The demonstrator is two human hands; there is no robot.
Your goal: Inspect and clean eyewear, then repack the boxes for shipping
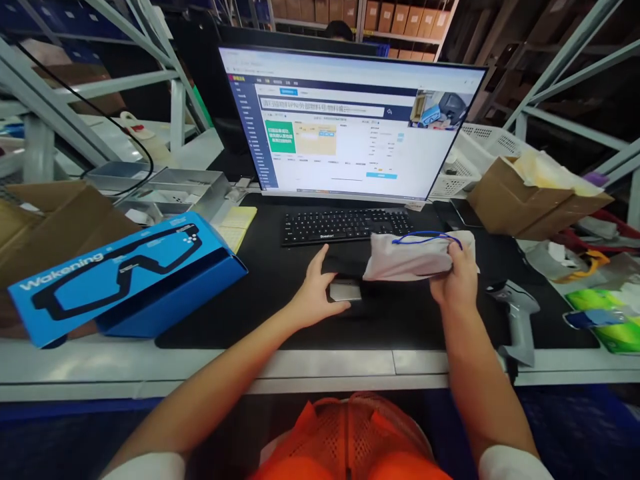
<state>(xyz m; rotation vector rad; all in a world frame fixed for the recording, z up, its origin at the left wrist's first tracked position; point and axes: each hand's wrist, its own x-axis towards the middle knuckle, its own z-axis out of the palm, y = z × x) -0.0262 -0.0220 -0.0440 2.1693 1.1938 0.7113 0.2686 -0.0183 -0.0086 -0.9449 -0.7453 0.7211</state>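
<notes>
My right hand [457, 277] grips a pale grey cloth pouch with a blue drawstring [410, 257] and holds it just above the black desk mat [280, 307]. My left hand [317, 287] rests on the mat with its fingers closed round a small flat silver-grey object [346, 291]. Both hands are in front of the black keyboard [345, 225] and the lit monitor [350, 127]. An open blue box printed with glasses and the word "Wakening" [125, 277] lies at the left.
A grey handheld barcode scanner [517, 320] stands right of my right hand. Cardboard boxes sit at the far left [55, 220] and at the right [525, 197]. Metal trays [175, 190], yellow notes [235, 223], a white basket [475, 157] and coloured packets [600, 313] surround the mat.
</notes>
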